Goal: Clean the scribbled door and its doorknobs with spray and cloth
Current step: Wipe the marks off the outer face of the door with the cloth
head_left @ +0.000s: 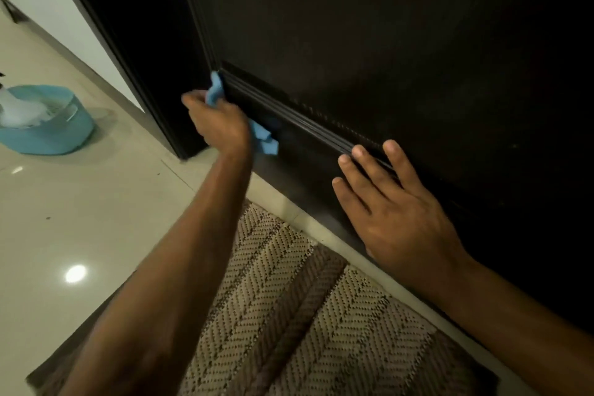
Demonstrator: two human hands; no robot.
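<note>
The dark brown door (401,42) fills the upper right of the head view, seen near its bottom rail. My left hand (218,122) grips a blue cloth (214,88) and holds it against the lower left corner of the door's panel moulding. My right hand (389,202) lies flat with straight fingers on the door's bottom rail, fingertips at the moulding. No doorknob is in view.
A light blue basin (48,135) stands on the pale tiled floor (96,219) at the left, with a white spray bottle (16,106) in it. A woven beige and brown mat (305,315) lies below the door. The dark door frame (135,58) runs left of the cloth.
</note>
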